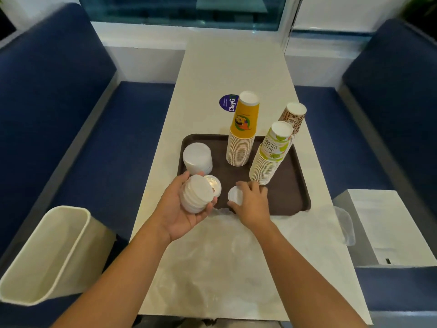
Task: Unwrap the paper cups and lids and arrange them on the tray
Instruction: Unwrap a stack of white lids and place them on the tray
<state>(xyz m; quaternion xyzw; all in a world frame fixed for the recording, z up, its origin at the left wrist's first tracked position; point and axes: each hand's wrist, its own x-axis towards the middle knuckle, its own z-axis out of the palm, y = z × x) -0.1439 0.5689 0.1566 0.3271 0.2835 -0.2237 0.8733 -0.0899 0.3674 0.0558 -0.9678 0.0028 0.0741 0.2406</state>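
Note:
A dark brown tray (pixel 290 200) lies on the white table. On it stand three upside-down cup stacks: yellow (pixel 241 138), green-printed (pixel 269 157) and brown-patterned (pixel 294 119) at the back right. A stack of white lids (pixel 197 158) sits at the tray's left edge. My left hand (pixel 179 209) grips a small stack of white lids (pixel 197 196) over the tray's front left corner. Just behind it lies an upturned lid (pixel 214 185). My right hand (pixel 251 202) holds a single white lid (pixel 234 195) down at the tray's front edge.
Clear plastic wrap (pixel 236 252) is spread over the near table, reaching right to the edge. A white bin (pixel 45 254) stands on the left blue bench. A white box (pixel 387 226) sits on the right bench. A purple sticker (pixel 228 102) marks the table behind the tray.

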